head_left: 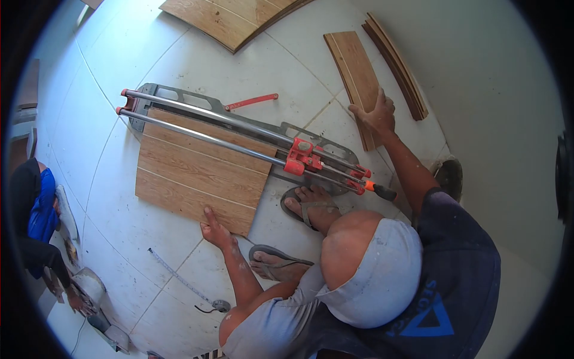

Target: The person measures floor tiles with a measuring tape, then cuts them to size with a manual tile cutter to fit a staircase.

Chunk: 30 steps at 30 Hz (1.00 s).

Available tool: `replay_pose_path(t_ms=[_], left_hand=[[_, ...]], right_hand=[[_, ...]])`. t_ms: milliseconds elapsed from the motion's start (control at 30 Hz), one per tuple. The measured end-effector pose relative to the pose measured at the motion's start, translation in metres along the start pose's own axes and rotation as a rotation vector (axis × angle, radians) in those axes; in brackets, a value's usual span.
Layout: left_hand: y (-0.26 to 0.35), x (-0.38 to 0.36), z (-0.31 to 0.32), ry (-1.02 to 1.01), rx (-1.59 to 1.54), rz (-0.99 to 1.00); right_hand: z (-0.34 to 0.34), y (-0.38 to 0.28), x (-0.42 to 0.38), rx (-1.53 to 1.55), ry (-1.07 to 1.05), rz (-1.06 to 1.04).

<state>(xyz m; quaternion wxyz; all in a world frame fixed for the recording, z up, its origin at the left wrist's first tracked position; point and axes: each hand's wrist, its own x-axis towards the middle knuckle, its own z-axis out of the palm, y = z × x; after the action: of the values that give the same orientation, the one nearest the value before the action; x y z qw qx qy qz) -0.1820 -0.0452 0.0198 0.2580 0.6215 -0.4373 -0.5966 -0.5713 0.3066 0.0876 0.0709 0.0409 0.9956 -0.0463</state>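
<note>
My left hand [219,234] is at the lower edge of a wide wood-look tile [200,170], one digit on top and the others curled at the edge. The tile lies partly under the rails of a manual tile cutter [224,122], whose red carriage [304,157] sits toward the handle end. My right hand [378,115] grips a narrow wood-look strip [356,69] across its width, thumb on one side and fingers on the other. The strip lies on the floor.
Curved-looking narrow strips [394,66] lie by the wall. More wood-look tiles [230,21] are at the top. A red bar [252,102] lies beyond the cutter. An extended tape measure [220,306] is at lower left, near another person's hand [79,303] and a tool.
</note>
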Motion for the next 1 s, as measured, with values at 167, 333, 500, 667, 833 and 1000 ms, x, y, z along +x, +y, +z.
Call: replay_pose_path(t_ms=[167, 333, 500, 667, 833, 1000], left_hand=[[-0.004, 0.002, -0.001, -0.01, -0.027, 0.006], [0.001, -0.003, 0.004, 0.026, -0.056, 0.003], [-0.007, 0.009, -0.008, -0.022, -0.087, -0.049], [-0.004, 0.016, -0.006, -0.048, -0.162, 0.031], [0.029, 0.009, -0.004, -0.107, -0.276, -0.094], [0.001, 0.016, -0.013, -0.116, -0.329, -0.072]], right_hand=[[0.002, 0.003, 0.0, -0.082, -0.096, -0.024], [0.002, 0.005, 0.002, -0.09, -0.102, -0.036], [0.003, -0.029, -0.027, 0.067, 0.251, -0.438], [-0.056, -0.137, -0.157, 0.893, -0.977, -0.533], [0.024, -0.155, -0.218, 0.733, -1.828, 0.223], [0.077, -0.175, -0.222, 1.471, -1.615, 0.352]])
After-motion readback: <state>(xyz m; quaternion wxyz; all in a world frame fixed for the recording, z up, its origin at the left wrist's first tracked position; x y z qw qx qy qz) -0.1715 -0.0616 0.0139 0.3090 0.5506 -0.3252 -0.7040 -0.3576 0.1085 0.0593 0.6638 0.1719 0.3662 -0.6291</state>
